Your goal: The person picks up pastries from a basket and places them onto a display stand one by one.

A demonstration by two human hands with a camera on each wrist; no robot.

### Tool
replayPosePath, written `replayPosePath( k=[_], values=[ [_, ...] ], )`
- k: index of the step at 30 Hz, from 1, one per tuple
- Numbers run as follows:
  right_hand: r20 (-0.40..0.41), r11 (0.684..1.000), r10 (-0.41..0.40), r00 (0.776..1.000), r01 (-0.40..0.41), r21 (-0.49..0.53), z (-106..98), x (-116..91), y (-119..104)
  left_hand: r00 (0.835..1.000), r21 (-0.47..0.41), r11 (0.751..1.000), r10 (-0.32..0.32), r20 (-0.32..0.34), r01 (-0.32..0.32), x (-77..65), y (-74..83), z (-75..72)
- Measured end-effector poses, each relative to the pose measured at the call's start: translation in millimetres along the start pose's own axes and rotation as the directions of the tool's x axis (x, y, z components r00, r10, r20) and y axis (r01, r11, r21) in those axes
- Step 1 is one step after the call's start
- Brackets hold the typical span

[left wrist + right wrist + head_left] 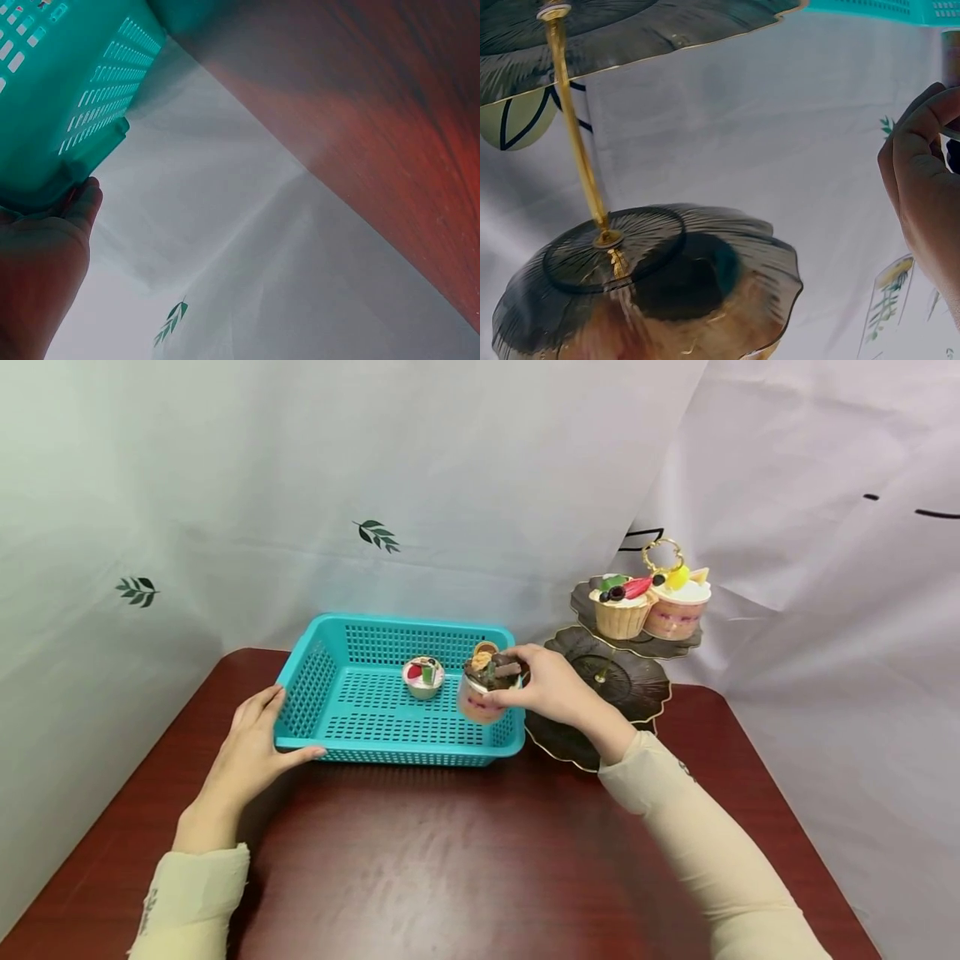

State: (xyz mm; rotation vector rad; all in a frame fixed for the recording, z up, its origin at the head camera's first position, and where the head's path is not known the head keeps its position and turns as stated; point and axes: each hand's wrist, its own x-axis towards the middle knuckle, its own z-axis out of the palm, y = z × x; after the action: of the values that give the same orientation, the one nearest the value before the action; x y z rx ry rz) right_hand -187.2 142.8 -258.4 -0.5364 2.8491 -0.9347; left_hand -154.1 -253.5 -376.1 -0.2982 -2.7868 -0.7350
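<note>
In the head view my right hand [551,685] grips a clear dessert cup [480,703] over the right end of the turquoise plastic basket [397,752]. Chocolate pieces and a round biscuit top the cup. At the basket's front left corner, my left hand [243,752] holds the rim, its fingers along the left side and its thumb along the front. A small cupcake [423,681] with red and green toppings sits inside the basket. The left wrist view has the left hand [45,262] at the rim; in the right wrist view the right hand [930,165] is partly cut off.
A dark tiered stand [600,681] with gold edges is right of the basket, beside my right forearm. Its top tier bears a fruit-topped cupcake [621,617] and a dessert cup [678,610] under a gold ring handle [663,555]. Pale cloth [480,485] hangs behind the red-brown table [450,860].
</note>
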Motion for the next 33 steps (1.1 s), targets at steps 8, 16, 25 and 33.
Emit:
replayPosePath(
  k=[8, 16, 25, 33],
  values=[
    [-0.034, 1.000, -0.003, 0.999, 0.003, -0.019, -6.5, -5.8, 6.1, 1.000, 0.002, 1.000, -0.001, 0.002, 0.001, -0.8, 0.3, -0.7],
    [-0.075, 0.998, -0.006, 0.997, 0.001, -0.063, -14.6, -13.3, 16.4, 1.000, 0.001, 1.000, 0.003, -0.003, -0.003, -1.1, -0.6, 0.5],
    [-0.094, 0.994, 0.035, 0.995, -0.044, -0.099, -23.5, -19.8, 28.4, 1.000, -0.006, 1.000, 0.004, -0.002, -0.004, -0.3, 0.2, 0.5],
    [-0.129, 0.992, 0.034, 0.991, -0.049, -0.114, -28.6, -25.0, 38.2, 1.000, -0.002, 1.000, -0.008, 0.008, 0.008, -0.7, 0.5, -0.6]
  ],
)
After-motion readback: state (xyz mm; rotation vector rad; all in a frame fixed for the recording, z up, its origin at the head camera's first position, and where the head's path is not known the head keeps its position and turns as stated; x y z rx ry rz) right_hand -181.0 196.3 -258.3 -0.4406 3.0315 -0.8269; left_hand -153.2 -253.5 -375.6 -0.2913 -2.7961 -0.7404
